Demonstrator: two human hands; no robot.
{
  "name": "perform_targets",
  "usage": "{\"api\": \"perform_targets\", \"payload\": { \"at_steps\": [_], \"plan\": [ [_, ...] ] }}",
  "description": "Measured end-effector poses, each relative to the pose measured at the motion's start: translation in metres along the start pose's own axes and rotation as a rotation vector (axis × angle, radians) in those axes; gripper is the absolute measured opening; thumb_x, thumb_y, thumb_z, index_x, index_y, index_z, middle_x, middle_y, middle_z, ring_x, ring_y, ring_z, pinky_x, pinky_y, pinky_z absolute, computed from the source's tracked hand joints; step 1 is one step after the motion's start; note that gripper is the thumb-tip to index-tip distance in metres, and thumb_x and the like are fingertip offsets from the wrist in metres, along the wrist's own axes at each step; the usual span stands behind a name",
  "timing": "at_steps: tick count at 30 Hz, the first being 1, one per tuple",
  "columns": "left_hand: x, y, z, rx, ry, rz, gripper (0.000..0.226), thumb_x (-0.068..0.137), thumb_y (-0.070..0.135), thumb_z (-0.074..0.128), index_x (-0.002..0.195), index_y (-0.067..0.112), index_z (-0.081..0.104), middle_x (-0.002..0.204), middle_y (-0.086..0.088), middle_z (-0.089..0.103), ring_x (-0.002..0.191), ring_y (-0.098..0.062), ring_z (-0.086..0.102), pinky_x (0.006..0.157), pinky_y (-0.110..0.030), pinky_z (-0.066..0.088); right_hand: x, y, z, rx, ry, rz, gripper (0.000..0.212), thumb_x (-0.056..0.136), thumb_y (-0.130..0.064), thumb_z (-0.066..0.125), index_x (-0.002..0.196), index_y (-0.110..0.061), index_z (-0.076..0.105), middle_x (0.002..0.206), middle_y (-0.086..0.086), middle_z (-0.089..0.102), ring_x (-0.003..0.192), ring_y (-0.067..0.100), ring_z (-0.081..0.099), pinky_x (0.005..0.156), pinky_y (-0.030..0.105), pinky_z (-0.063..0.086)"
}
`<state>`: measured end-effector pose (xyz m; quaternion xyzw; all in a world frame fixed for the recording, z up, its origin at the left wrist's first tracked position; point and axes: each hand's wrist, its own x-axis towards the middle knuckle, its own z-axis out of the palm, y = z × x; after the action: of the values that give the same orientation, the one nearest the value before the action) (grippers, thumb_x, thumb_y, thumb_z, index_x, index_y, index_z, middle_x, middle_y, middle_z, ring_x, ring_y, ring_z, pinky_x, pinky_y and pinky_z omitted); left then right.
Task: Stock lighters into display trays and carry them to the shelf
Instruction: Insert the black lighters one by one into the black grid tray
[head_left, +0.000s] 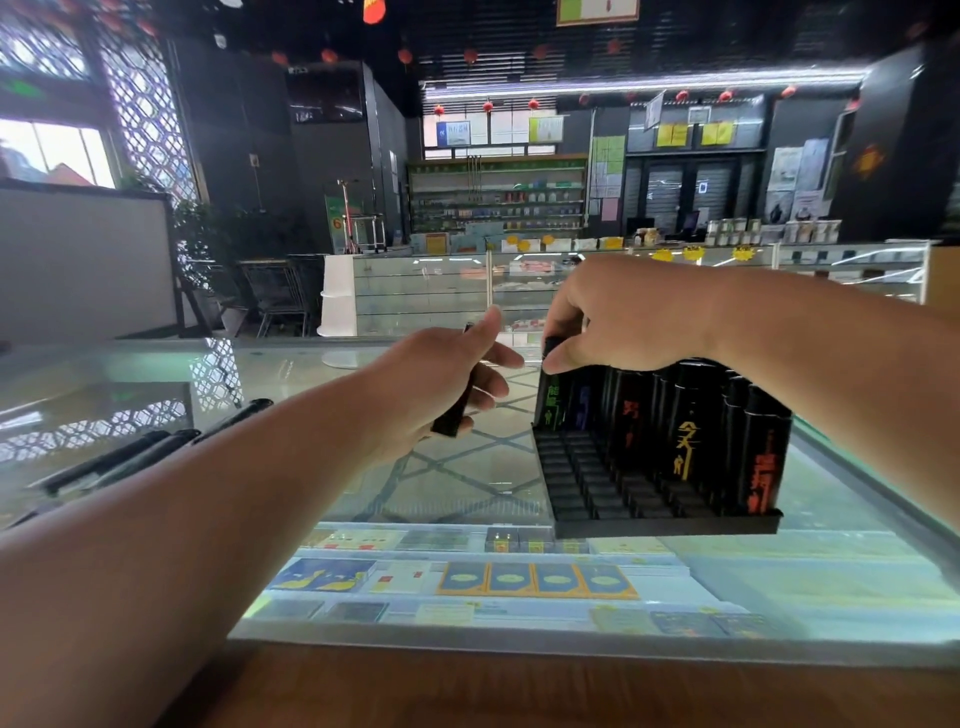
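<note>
Left grip (441, 384) curled round loose lighter (451, 415); right grip (618, 312) pinches tray lighter (551, 400).

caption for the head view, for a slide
Right hand pinches a lighter in the tray; left hand holds a spare lighter.

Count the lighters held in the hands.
2. One lighter in the left hand, above the counter; another lighter pinched by the right hand at the tray's far left corner. More may hide in the palms.

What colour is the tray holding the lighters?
Black: the display tray shows best in the head view.
</note>
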<state>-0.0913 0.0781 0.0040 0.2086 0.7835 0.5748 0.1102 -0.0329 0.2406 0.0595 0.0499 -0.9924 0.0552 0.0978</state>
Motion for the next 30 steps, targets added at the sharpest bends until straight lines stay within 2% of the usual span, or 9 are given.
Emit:
{"api": "perform_targets", "payload": {
  "at_steps": [5,7,8,9,10,15,19,25,30],
  "plan": [
    [0.002,0.002,-0.004,0.079,0.077,0.101,0.055,0.094,0.064,0.034,0.082,0.032,0.077,0.105,-0.006,0.057,0.093,-0.022,0.049,0.102,-0.043,0.039,-0.007,0.0,-0.009,0.026,0.011,0.002,0.025,0.086,-0.049,0.065,0.102,-0.031,0.07,0.094,-0.015,0.064,0.085,0.003,0.056,0.07,0.023,0.042],
    [0.0,0.005,-0.006,0.034,0.079,0.122,0.052,0.093,0.065,0.036,0.081,0.035,0.077,0.13,-0.013,0.051,0.098,-0.03,0.05,0.102,-0.041,0.04,-0.012,-0.001,-0.017,0.053,0.071,-0.012,0.024,0.086,-0.051,0.063,0.101,-0.033,0.069,0.089,-0.017,0.06,0.082,0.0,0.055,0.064,0.02,0.038],
    [-0.001,0.007,-0.006,-0.014,0.073,0.124,0.051,0.093,0.063,0.038,0.078,0.035,0.077,0.102,-0.013,0.056,0.093,-0.033,0.049,0.093,-0.039,0.042,-0.015,-0.002,-0.02,0.068,0.1,-0.021,0.023,0.086,-0.051,0.063,0.1,-0.034,0.068,0.087,-0.017,0.06,0.08,-0.001,0.055,0.063,0.02,0.037],
    [-0.001,0.008,-0.006,-0.07,0.063,0.126,0.049,0.093,0.061,0.041,0.075,0.033,0.077,0.093,0.004,0.036,0.084,-0.033,0.046,0.083,-0.038,0.043,-0.017,-0.003,-0.023,0.077,0.122,-0.029,0.022,0.086,-0.051,0.063,0.099,-0.034,0.068,0.086,-0.017,0.059,0.078,-0.001,0.054,0.062,0.021,0.036],
    [-0.002,0.009,-0.006,-0.129,0.047,0.13,0.047,0.093,0.058,0.045,0.071,0.03,0.077,0.082,-0.009,0.045,0.078,-0.028,0.045,0.078,-0.037,0.043,-0.02,-0.003,-0.024,0.079,0.135,-0.036,0.021,0.086,-0.051,0.063,0.098,-0.034,0.068,0.085,-0.017,0.06,0.077,-0.001,0.054,0.061,0.021,0.035],
    [-0.005,0.011,-0.007,-0.343,-0.065,0.207,0.034,0.08,0.045,0.06,0.083,0.012,0.066,0.068,-0.003,0.063,0.054,-0.009,0.056,0.049,-0.019,0.05,-0.034,-0.006,-0.022,0.102,0.168,-0.036,0.026,0.084,-0.053,0.064,0.103,-0.035,0.066,0.086,-0.017,0.062,0.079,0.001,0.058,0.064,0.022,0.04],
    [-0.01,0.015,-0.004,-0.479,-0.126,0.235,0.03,0.075,0.036,0.063,0.084,0.007,0.065,0.07,-0.007,0.066,0.048,-0.006,0.059,0.047,-0.015,0.051,-0.042,-0.005,-0.019,0.205,0.19,-0.045,0.034,0.078,-0.055,0.068,0.107,-0.037,0.065,0.089,-0.016,0.067,0.082,0.001,0.063,0.077,0.021,0.047],
    [-0.009,0.014,-0.001,-0.476,-0.153,0.257,0.031,0.072,0.032,0.065,0.088,0.006,0.064,0.077,-0.009,0.071,0.062,-0.01,0.067,0.054,-0.016,0.054,-0.044,-0.003,-0.011,0.335,0.273,-0.099,0.025,0.08,-0.037,0.075,0.102,-0.035,0.065,0.084,-0.012,0.071,0.07,0.003,0.063,0.066,0.016,0.043],
    [-0.009,0.011,0.001,-0.408,-0.148,0.255,0.029,0.071,0.032,0.066,0.09,0.01,0.065,0.076,-0.004,0.07,0.064,-0.01,0.067,0.057,-0.018,0.055,-0.048,0.001,-0.01,0.397,0.343,-0.157,0.006,0.09,-0.027,0.065,0.096,-0.029,0.068,0.081,0.004,0.067,0.057,0.009,0.052,0.052,0.014,0.039]
  ]
}}
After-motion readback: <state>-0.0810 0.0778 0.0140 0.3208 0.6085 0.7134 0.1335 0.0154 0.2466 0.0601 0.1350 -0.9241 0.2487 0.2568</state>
